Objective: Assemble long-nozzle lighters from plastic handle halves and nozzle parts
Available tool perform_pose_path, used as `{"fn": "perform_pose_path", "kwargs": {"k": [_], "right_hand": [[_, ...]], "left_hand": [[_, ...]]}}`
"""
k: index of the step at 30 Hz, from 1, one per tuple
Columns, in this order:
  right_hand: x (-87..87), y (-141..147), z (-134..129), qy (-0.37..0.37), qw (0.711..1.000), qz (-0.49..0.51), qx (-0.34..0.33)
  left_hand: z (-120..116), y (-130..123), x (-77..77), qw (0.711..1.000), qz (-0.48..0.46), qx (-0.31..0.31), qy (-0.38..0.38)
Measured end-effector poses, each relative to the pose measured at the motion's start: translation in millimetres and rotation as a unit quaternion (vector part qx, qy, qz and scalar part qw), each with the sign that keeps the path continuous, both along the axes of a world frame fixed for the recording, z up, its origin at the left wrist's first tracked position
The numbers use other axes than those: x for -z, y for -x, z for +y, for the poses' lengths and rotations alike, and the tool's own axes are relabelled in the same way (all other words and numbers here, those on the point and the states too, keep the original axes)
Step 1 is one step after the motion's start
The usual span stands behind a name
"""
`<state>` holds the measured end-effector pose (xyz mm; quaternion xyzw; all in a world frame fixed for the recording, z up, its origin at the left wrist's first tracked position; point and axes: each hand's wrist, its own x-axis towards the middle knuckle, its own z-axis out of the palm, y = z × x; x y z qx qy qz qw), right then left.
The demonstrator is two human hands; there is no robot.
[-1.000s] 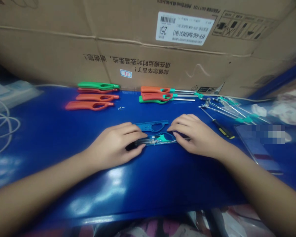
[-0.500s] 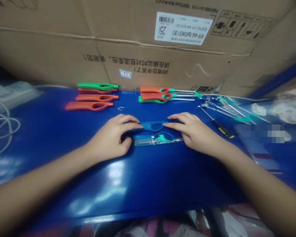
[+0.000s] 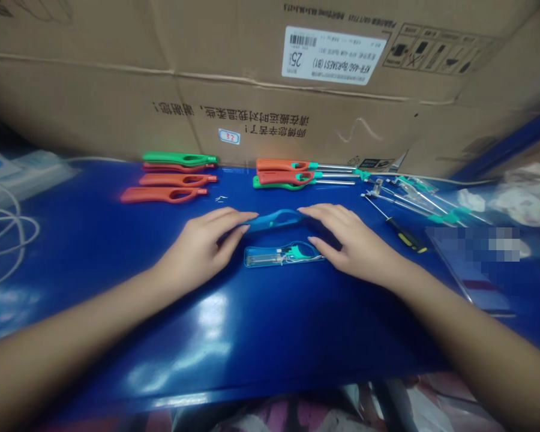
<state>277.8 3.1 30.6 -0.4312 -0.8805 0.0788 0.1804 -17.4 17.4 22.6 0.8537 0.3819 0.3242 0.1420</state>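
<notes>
An empty-looking blue shell half is tilted above the blue table, its outer side up. My left hand pinches its left end between thumb and fingers. At its right end, the index fingertip of my right hand touches the shell, while that thumb is spread apart over the rod side of the lower piece. Just below lies the other blue shell half, open side up, holding a clear tank, white wires and a green trigger. Its right end is partly hidden by my right hand.
Orange and green lighter shells lie at the back left, beside small metal pins. Lighters with metal rods are at back centre. A screwdriver, rod parts and white cable flank them. A cardboard box stands behind.
The upper blue shell has lifted and turned over, from inner side up to outer side up. My left thumb has closed onto it. My right thumb has come into view near the lower shell.
</notes>
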Motion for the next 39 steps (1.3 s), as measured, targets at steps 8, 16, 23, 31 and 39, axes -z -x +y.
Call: {"fn": "perform_pose_path", "kwargs": {"k": [8,16,23,31,39], "right_hand": [[-8.7,5,-5,-0.003,0.992,0.118,-0.035],[-9.0,4,-5,0.027,0.997,0.009,-0.072],[-9.2,1,-2,-0.036,0.992,-0.072,-0.092],[-4.8,0,-1,-0.035,0.990,-0.090,-0.100],[-0.6,-1,0,-0.009,0.991,-0.091,-0.097]], "left_hand": [[-19,-11,-14.1,0.971,-0.121,-0.004,0.208],[-15,-9,-4.5,0.987,-0.075,0.055,0.129],[-14,-7,2.9,0.996,0.003,0.086,0.020],[-10,-5,6.1,0.993,0.050,0.109,-0.002],[-9,-6,11.0,0.990,0.080,0.113,0.008]]}}
